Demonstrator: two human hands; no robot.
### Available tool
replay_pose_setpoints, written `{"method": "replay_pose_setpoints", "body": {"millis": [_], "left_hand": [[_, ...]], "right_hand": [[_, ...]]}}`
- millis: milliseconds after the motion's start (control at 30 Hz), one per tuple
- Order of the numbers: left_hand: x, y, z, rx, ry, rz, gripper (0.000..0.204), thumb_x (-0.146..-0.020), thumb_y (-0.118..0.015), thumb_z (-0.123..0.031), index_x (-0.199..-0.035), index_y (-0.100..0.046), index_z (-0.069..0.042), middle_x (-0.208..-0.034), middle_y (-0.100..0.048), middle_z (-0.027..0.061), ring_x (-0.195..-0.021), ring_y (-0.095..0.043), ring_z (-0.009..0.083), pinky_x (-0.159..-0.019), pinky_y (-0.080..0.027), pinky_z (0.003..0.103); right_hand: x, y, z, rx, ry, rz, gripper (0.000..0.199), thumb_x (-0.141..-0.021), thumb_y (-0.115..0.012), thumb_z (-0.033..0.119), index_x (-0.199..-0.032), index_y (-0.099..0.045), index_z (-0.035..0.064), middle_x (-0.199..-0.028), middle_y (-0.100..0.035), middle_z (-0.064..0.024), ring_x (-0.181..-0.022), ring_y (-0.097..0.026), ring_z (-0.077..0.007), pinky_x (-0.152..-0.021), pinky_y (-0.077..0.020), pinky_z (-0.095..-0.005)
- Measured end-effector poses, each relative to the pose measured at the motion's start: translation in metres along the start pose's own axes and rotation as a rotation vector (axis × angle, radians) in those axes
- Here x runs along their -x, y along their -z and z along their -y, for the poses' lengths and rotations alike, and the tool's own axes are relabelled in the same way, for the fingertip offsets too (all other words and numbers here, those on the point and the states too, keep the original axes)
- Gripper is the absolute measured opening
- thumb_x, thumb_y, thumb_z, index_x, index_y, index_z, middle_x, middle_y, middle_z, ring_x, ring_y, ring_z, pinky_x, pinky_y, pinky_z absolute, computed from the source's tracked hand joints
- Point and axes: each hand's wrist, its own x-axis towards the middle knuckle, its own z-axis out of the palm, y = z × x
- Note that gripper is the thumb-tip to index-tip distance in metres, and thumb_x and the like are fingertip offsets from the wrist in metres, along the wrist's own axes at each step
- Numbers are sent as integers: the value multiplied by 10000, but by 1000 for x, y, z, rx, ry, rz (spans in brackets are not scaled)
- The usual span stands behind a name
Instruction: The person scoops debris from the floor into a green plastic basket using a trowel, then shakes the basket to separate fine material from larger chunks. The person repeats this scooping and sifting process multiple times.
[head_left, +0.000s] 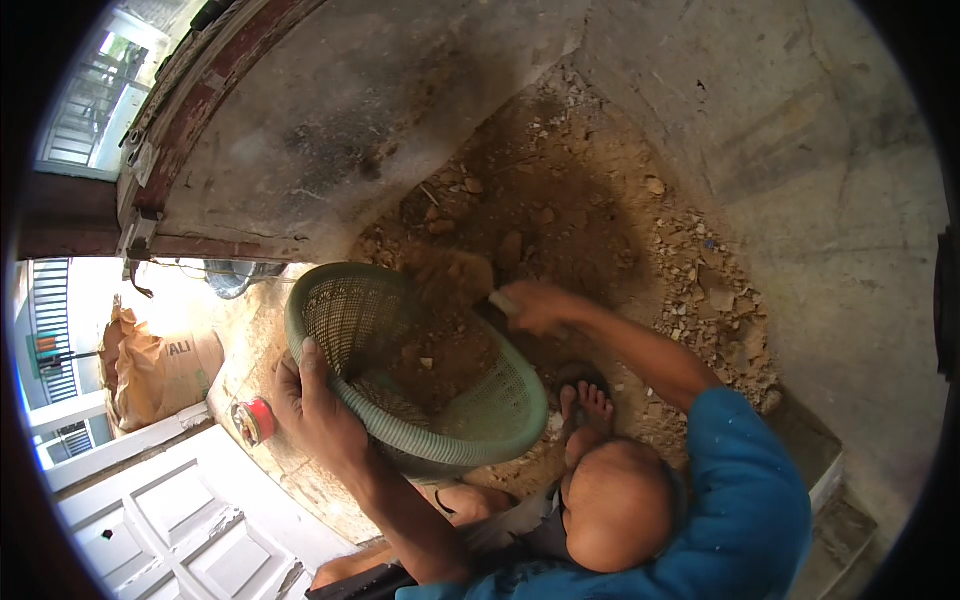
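- Here the green mesh basket [420, 370] sits tipped on its side near the middle of the scene, its open mouth turned to the right and far side, toward the heap of brown soil and rubble [560, 220].
- The left hand [315, 410] is clamped on the basket's rolled rim at its near-left edge, thumb over the top and fingers wrapped beneath, holding the basket at its tilt.
- The right hand [535, 305] is closed around a pale handle [503, 302] just beyond the basket's far-right rim; the tool's working end [455, 275] is caked with soil and lies at the mouth of the basket, so its exact shape cannot be made out.
- The relation that matters: the soil lies to the right and far side of the basket, the basket's opening faces it, and the tool's long axis runs roughly left to right across that opening, from the right hand toward the basket's inside.
- Some soil [440, 350] already lies within the basket, on its lower wall.
- The right hand is the one nearer the heap; the left is well apart from it, on the opposite rim.
- A bare foot [590, 405] rests on the ground just right of the basket, touching the loose soil.
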Motion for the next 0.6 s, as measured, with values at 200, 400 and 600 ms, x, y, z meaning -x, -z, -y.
{"method": "replay_pose_setpoints", "body": {"millis": [200, 400, 600], "left_hand": [[-3, 9, 4, 10, 44, 7, 260, -1071, -643, -157, -849, -643, -22, -754, -554, -38, -676, -427, 47, -630, -336, 231], [-1, 10, 7, 36, -6, 21, 217, -1072, -640, -151, -913, -682, -9, -790, -574, -23, -692, -445, 55, -639, -356, 233], [0, 5, 6, -24, 17, 17, 219, -1071, -642, -156, -914, -677, -8, -787, -551, -24, -699, -425, 57, -646, -350, 239]], "right_hand": [[28, 32, -6, 253, 107, 12, 457, -886, -701, 164, -1314, -636, 18, -1131, -749, -238, -1039, -738, -439, -907, -588, -535], [-14, 86, -99, 148, -512, -387, 353, -883, -670, 144, -1190, -709, -28, -1112, -759, -239, -1044, -749, -399, -881, -584, -495], [-8, 8, -108, 17, -377, -243, 380, -850, -727, 194, -1153, -729, -36, -1048, -771, -210, -966, -745, -322, -875, -577, -462]]}}
